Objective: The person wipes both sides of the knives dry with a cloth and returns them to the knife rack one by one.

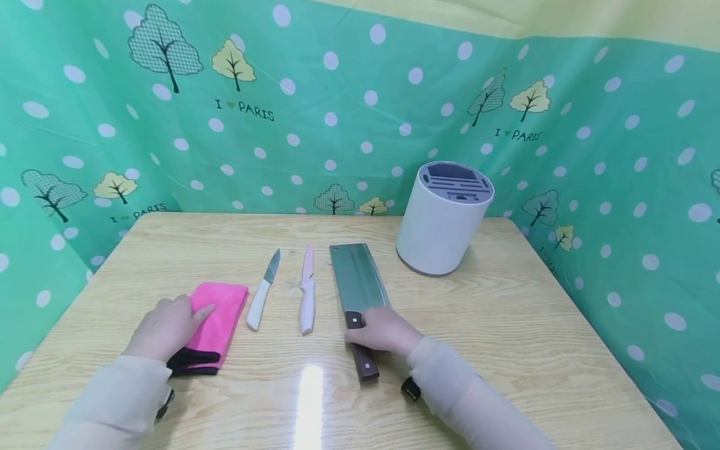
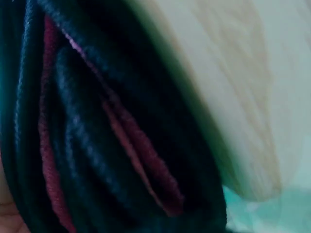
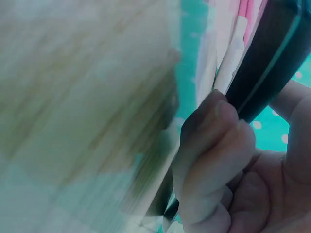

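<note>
My left hand (image 1: pixel 163 328) holds the left side of a folded pink cloth (image 1: pixel 225 306), its thumb lying over the top. Black-edged folds of the cloth (image 2: pixel 121 121) fill much of the left wrist view. A cleaver (image 1: pixel 358 275) with a broad blade lies with its tip toward the back. My right hand (image 1: pixel 385 329) grips its dark riveted handle (image 1: pixel 367 369); curled fingers (image 3: pixel 214 160) show beside the handle in the right wrist view. Between the hands lie a white-handled paring knife (image 1: pixel 260 300) and a pale purple knife (image 1: pixel 307 306), both pointing away.
A white, round knife block (image 1: pixel 435 231) with a slotted grey top stands at the back right of the wooden table (image 1: pixel 506 325). Behind the table hangs a green polka-dot curtain (image 1: pixel 337 87). A strip of light reflects off the front of the tabletop.
</note>
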{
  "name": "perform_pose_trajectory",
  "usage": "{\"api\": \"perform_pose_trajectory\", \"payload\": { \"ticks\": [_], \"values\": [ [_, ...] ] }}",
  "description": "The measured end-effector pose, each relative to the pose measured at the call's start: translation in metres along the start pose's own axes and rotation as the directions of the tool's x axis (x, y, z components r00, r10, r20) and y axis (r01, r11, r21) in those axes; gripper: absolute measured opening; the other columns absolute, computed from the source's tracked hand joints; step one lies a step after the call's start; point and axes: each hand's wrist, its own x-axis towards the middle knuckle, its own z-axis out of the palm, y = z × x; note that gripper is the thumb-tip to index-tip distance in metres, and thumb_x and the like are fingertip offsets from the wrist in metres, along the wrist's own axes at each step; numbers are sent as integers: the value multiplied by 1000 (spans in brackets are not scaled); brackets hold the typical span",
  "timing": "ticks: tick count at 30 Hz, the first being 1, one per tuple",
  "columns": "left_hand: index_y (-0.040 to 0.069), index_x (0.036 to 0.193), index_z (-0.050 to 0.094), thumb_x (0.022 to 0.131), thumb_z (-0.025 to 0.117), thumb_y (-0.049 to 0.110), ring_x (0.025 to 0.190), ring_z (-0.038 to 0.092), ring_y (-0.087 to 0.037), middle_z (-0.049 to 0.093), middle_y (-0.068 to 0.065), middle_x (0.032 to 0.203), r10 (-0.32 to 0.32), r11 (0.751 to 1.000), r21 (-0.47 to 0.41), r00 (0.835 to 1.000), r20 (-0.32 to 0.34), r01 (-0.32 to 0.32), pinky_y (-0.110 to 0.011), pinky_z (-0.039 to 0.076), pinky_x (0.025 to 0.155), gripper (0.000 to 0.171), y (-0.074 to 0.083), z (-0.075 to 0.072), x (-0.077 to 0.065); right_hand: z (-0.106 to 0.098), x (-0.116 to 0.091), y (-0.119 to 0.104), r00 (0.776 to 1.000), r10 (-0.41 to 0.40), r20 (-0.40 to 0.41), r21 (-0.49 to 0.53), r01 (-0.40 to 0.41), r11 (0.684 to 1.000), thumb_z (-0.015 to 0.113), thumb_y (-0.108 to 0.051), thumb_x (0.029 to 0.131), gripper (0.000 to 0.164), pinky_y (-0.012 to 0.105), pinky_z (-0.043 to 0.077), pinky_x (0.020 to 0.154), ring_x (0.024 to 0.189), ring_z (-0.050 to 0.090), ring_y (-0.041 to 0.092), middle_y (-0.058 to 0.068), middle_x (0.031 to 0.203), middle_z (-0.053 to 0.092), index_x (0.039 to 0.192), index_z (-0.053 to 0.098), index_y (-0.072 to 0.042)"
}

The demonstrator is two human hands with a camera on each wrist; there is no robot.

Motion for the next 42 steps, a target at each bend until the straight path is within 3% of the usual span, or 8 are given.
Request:
{"api": "perform_pose_trajectory", "payload": {
  "ticks": [6,12,17,22,26,30,37,42],
  "values": [
    [-14,92,60,102,46,46,72,46,-30,48,-17,77,-15,1000,-10,1000,-5,15,-39,41,65,63,0,-2,-1,-6,-7,8,1000,-1,-24,74,3,997,66,-33,79,27,26,39,45,49,49,14,1,59,56,68,59,-10],
    [-20,104,54,101,46,50,74,46,-33,46,-26,87,-53,998,-43,999,-3,53,-42,42,65,70,1,-3,-2,-13,-8,20,998,-11,-67,84,16,996,67,-32,77,30,24,39,47,53,47,11,-3,59,47,63,46,-16],
    [-16,105,48,102,44,49,69,47,-28,45,-16,77,-65,994,-90,998,16,67,-36,40,60,66,2,-4,-4,-18,-9,27,995,-37,-95,89,46,995,64,-27,76,36,22,32,46,49,37,9,-7,54,32,58,35,-18],
    [-22,119,34,102,42,52,68,49,-27,43,-13,73,-76,986,-144,996,46,82,-33,39,60,76,2,-5,-5,-21,-10,33,996,-4,-92,174,20,985,64,-25,76,34,22,33,47,51,39,10,-6,56,32,60,36,-17],
    [-26,129,24,101,42,55,74,52,-30,50,-21,81,-69,983,-169,996,55,77,-39,45,67,88,2,-7,-4,-22,-10,36,996,19,-87,213,0,977,66,-23,76,34,23,32,47,52,39,10,-5,58,31,62,35,-16],
    [-27,135,23,99,44,59,85,56,-36,53,-39,105,-61,979,-191,996,65,73,-50,49,80,95,4,-7,-4,-22,-10,39,996,31,-85,216,-12,976,69,-22,76,36,23,34,47,52,40,11,-4,59,34,62,36,-15],
    [-24,134,33,97,42,63,85,53,-32,55,-31,102,-38,968,-245,997,67,53,-42,48,75,95,8,-9,-4,-19,-12,45,997,65,-34,280,-53,959,64,-19,85,15,25,45,43,47,52,13,4,64,54,83,53,-8],
    [-22,139,28,99,38,64,92,54,-35,53,-35,116,-26,948,-315,998,48,40,-47,49,82,95,11,-14,-4,-18,-15,48,995,99,-10,348,-89,933,60,-19,91,15,24,44,40,42,50,14,5,58,52,98,54,-6]
  ]
}}
